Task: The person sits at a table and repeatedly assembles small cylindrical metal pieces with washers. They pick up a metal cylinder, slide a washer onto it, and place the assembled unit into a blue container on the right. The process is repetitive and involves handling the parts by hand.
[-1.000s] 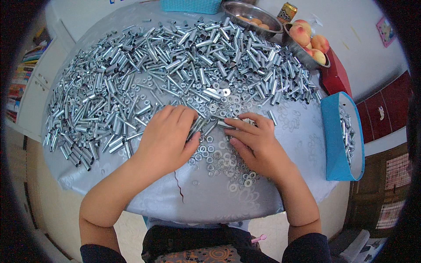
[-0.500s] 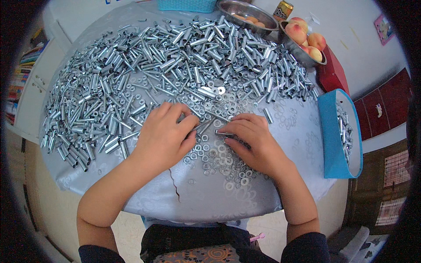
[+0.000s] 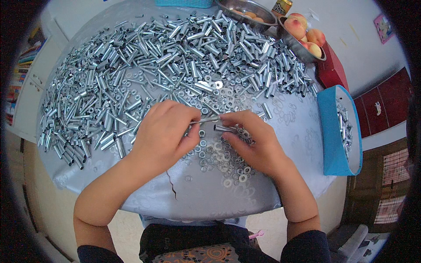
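My left hand (image 3: pixel 169 127) is closed, its thumb and fingers pinching a thin metal bolt (image 3: pixel 205 120). The bolt's far end reaches the fingertips of my right hand (image 3: pixel 252 133). Between that hand's thumb and fingers lies a short silver metal sleeve (image 3: pixel 222 128), its hollow end facing left. Whether more small parts are inside either hand is hidden. Below and between the hands, loose washers (image 3: pixel 215 153) are scattered on the silvery tablecloth (image 3: pixel 175 206). Beyond them spreads a big heap of metal sleeves (image 3: pixel 193 52), mixed with bolts and nuts.
A blue fabric bin (image 3: pixel 331 131) with finished-looking metal parts stands at the right edge. At the back right are a steel bowl of peaches (image 3: pixel 315 51), a steel bowl of eggs (image 3: pixel 267 27), a can (image 3: pixel 281 7) and a red box (image 3: pixel 333 72). A blue basket (image 3: pixel 184 3) sits behind.
My hands have come slightly closer together. The bolt is now lifted between them, bridging from the left fingers to the right fingertips. The sleeve stays in my right hand.
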Available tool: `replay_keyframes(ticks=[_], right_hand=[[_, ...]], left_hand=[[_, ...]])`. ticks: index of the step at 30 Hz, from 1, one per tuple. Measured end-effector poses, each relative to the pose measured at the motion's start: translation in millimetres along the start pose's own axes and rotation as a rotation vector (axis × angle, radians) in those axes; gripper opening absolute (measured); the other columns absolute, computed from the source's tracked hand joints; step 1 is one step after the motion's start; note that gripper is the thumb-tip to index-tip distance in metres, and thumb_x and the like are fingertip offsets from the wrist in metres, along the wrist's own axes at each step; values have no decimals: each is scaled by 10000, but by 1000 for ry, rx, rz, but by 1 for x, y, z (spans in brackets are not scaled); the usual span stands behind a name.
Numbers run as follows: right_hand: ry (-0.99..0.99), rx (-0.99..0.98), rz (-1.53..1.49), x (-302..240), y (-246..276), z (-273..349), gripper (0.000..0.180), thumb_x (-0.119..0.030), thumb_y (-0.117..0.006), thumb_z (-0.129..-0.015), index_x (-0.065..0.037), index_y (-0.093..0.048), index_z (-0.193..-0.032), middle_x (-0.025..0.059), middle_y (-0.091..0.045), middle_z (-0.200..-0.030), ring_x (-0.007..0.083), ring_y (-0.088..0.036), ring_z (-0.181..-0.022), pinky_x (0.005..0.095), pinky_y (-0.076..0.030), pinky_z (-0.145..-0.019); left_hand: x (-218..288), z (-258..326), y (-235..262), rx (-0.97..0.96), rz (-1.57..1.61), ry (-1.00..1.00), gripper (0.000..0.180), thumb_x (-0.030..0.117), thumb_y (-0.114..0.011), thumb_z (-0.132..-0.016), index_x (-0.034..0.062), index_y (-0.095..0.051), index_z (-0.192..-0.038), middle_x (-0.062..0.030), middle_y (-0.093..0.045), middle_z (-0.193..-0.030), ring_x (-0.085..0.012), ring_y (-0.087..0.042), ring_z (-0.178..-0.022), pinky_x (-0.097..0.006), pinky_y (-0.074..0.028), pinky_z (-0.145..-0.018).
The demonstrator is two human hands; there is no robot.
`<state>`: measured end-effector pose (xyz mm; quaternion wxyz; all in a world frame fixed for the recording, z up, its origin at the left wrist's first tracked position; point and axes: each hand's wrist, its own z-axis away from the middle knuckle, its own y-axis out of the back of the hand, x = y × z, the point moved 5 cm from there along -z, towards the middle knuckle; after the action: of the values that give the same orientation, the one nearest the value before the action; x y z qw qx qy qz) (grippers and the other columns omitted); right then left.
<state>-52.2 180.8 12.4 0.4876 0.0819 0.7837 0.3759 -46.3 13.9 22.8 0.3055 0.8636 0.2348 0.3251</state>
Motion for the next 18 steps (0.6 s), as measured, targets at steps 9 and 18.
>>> replay_keyframes(ticks=[9,18], right_hand=[[39,-26,-37,-4,0,0,413,-30,-581,-736,-52,-478,-1135,134,-546,-924,286,-524,-875,355,-413,-784],[145,-93,134,-9,-4,-2,400,-48,-561,-730,-67,-484,-1122,133,-559,-885,313,-518,-841,393,-419,-749]], left_hand=[[10,4,-5,-73,267,-84,167,40,-623,-718,32,-548,-866,-85,-570,-801,-261,-540,-709,-348,-424,-634],[11,2,-6,-80,264,-72,152,54,-654,-700,34,-582,-833,-79,-587,-747,-240,-554,-650,-320,-429,-579]])
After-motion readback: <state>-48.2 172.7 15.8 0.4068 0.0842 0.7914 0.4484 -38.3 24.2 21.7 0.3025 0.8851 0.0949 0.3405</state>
